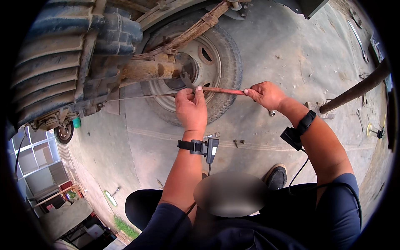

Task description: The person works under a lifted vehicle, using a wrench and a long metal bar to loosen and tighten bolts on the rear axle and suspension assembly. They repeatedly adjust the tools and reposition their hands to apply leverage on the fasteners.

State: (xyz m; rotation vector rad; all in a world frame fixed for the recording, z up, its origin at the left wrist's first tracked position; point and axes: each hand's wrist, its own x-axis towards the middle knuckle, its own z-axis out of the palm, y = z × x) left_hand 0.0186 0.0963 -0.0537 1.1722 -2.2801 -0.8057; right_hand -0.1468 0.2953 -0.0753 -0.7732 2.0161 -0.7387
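My right hand (266,96) is closed round the outer end of a long red-handled tool (225,90), held almost level in front of the wheel. My left hand (192,110) pinches with thumb and fingertips at the tool's inner end. Just above those fingers a flat grey metal piece (186,80) lies against the hub; whether it belongs to the tool I cannot tell. A thin rod or cable (141,97) runs from the left to my left fingertips. Behind the hands stands a wheel (227,54) with a rusty axle (150,70) reaching its hub.
A rusty leaf spring (200,29) crosses above the axle, and a ribbed dark housing (54,54) fills the upper left. A wrench (211,135) and small bolts (236,143) lie on the concrete. At right a brown pole (354,89) slants up from a block; a long wrench (359,41) lies beyond.
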